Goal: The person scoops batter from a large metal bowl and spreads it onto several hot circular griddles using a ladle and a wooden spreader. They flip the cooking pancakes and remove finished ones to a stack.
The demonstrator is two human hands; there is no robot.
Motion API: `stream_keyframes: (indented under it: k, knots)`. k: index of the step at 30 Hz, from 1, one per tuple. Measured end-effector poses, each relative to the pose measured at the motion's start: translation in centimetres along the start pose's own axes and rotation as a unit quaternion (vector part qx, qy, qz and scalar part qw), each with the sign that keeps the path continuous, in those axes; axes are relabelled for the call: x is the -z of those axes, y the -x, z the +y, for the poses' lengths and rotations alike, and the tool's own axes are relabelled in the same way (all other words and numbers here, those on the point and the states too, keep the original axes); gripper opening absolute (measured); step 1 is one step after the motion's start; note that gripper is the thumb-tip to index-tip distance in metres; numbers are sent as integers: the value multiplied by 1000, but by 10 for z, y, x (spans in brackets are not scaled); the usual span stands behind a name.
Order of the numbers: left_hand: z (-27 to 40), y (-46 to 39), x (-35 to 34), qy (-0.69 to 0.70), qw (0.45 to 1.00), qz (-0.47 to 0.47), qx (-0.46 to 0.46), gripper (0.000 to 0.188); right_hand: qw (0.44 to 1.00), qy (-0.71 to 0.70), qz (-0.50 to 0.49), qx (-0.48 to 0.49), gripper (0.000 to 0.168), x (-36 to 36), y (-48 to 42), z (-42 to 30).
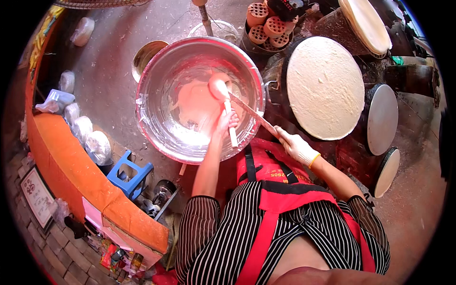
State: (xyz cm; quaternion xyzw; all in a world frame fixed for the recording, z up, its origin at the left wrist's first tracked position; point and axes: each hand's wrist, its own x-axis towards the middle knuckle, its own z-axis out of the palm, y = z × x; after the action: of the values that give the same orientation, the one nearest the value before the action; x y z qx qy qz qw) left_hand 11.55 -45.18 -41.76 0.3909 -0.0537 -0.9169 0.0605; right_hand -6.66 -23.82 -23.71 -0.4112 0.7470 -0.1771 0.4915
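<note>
My left hand [228, 121] is bare and closed around the pale handle of a ladle [218, 89] inside a large metal basin [151, 142]. The ladle's rounded bowl is coated in batter. A smooth pool of pale batter [194, 101] covers part of the basin's bottom, with smears up the walls. My right hand [294, 144], in a white knit glove with a yellow cuff, grips a flat wooden stick [258, 117]. This stick reaches over the basin's rim, and its far end meets the ladle near the bowl. Right of the basin, a round pale flatbread [326, 89] covers a griddle.
Two smaller round griddles [382, 119] [387, 172] stand farther right. Honeycomb briquettes [274, 26] fill a bucket behind the basin. Stacked flatbreads [367, 25] lie at the upper right. At left are a blue plastic stool [131, 174], an orange counter [71, 153] and bagged goods [98, 146].
</note>
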Motion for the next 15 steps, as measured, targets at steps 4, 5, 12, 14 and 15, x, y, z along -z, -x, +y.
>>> stream_keyframes:
  k: [4,5,12,14,15]
  knots:
    - [-39,56,-20,173,976,-68,-110,14,996,69,-31,51,54,5,46,10]
    - [-37,89,-56,180,972,-11,-153,14,994,81,-24,72,55,7,57,10]
    - [-14,277,-133,127,946,-51,-294,18,928,176,80,320,71,49,117,13]
    - [-6,340,-179,55,940,-28,-335,24,896,188,140,378,68,63,121,5]
    - [-3,371,-199,4,927,12,-376,27,883,173,161,406,67,72,118,-5]
